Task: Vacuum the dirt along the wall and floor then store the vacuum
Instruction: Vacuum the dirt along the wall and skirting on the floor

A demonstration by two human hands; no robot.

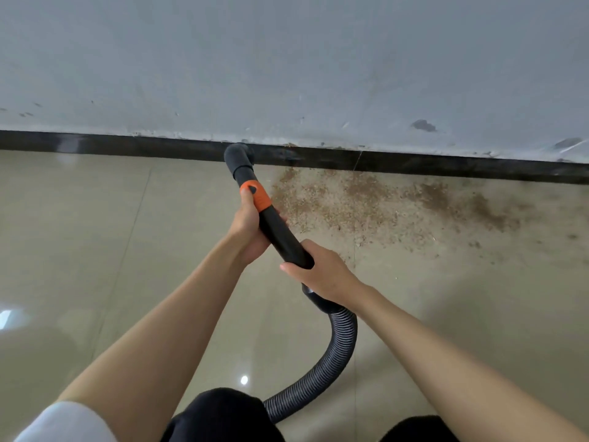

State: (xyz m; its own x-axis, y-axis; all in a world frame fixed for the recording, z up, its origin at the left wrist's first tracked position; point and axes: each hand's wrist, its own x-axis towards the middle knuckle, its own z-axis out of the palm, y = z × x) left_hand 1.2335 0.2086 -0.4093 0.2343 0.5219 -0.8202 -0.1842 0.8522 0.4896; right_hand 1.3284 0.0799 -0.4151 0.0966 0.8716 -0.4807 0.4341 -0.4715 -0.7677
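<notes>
Vacuum body out of view; only the wand (280, 231) and one ribbed hose (331, 355) show, hose end cut off behind dark knees at bottom edge. Nozzle (239, 156) tip against the black baseboard (446, 164), its mouth hidden. Left hand (247, 224) wraps the wand just below the orange collar (256, 195). Right hand (322, 272) grips the wand's rear end, knuckles up. Both arms extended forward. One dirt patch (382, 202) on floor (95, 234), right of nozzle, along wall (287, 59).

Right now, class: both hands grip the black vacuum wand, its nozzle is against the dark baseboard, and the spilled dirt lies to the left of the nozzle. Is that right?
One detail is wrong. In the head view the dirt lies right of the nozzle, not left. Left hand and right hand do grip the wand at the baseboard.
</notes>
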